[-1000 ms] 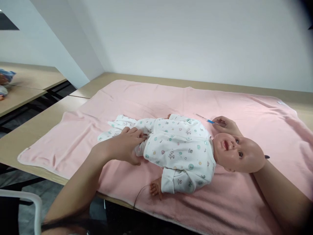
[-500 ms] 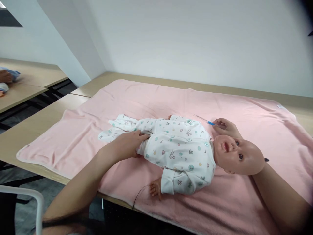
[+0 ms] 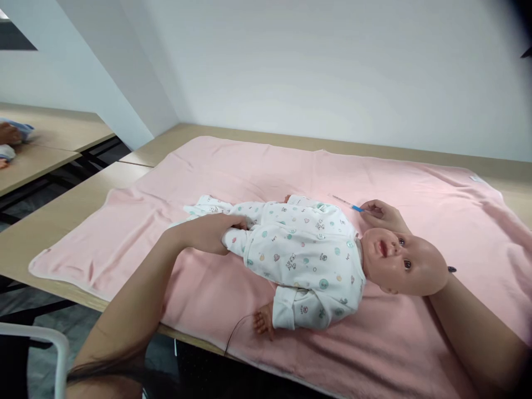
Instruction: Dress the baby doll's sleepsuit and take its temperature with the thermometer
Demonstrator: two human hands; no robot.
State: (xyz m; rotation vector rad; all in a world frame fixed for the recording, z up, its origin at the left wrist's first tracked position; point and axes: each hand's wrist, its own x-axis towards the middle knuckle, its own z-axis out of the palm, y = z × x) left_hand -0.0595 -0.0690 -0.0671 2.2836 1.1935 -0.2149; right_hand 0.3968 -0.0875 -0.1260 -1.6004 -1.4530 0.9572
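Grip: my left hand (image 3: 208, 233), fingers curled shut round the near leg of the white-suited plastic baby doll (image 3: 299, 249), which lies mid pink fleece blanket (image 3: 249, 166), head toward 3 o'clock. A hard tug could drag it off the 6 o'clock edge of the wooden table (image 3: 62, 210). My right hand (image 3: 384, 213) cups the head, fingertips pinching a thin clear stick with blue band (image 3: 351, 205); a slip could jab the neck. Palm hidden behind head; stick's kind unclear.
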